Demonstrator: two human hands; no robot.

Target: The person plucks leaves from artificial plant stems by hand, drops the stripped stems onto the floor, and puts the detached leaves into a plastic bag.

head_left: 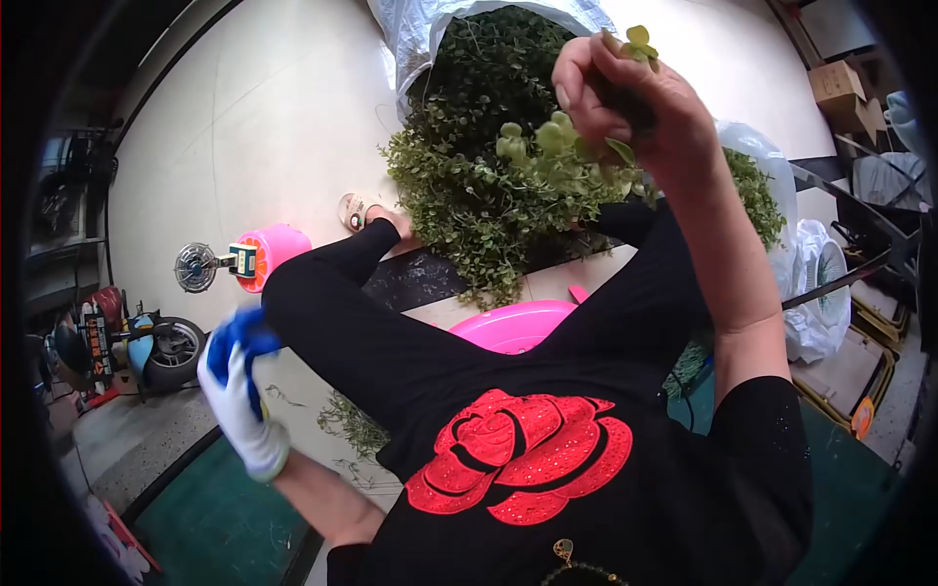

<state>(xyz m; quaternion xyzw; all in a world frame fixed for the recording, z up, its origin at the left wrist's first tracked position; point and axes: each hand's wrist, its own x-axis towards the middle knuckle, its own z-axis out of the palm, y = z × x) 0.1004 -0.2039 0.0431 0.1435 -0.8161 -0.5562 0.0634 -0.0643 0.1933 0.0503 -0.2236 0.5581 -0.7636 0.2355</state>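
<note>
"So, where is the sprig [638, 49]?"

"Over the right side of the leafy heap [479, 186], clamped in the curled fingers of the bare right hand [640, 107]. Pale leaves poke out past the thumb, at the far end."

"And its long axis?"

"Hard to be sure, as the fist hides the middle. More leaves show at the near, left side of the fist, just over the heap, so I judge that it slants through the grip, from far right to near left."

"Which hand is closer to those lower leaves?"

"The right, easily. The gloved left hand [234, 381] is well apart, left of the heap and nearer the body. Its fingers are bent and blurred; I can't tell whether they meet or pinch anything."

"Anything between?"

"A black-trousered leg [342, 313], on the near left side of the heap."
</note>
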